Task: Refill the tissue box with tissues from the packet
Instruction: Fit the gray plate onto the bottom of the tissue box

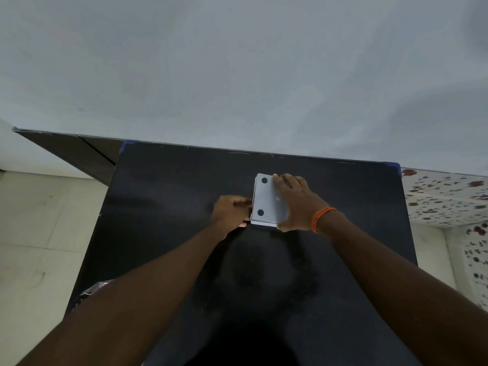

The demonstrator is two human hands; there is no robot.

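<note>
A pale grey tissue box (265,198) lies upside down on the black table (163,196), its flat underside up with two round black pads showing. My right hand (297,203) lies over the box's right half, fingers spread across the top and thumb at the near right corner, gripping it. My left hand (232,212) presses against the box's left side with fingers curled at its lower left edge. A crinkled clear plastic packet (91,290) peeks out at the table's near left edge, mostly hidden behind my left forearm.
The table stands against a plain pale wall (237,75). A dark board (79,151) leans at the back left. Pale floor tiles (34,233) lie on the left, and flower-patterned tiles (449,196) on the right.
</note>
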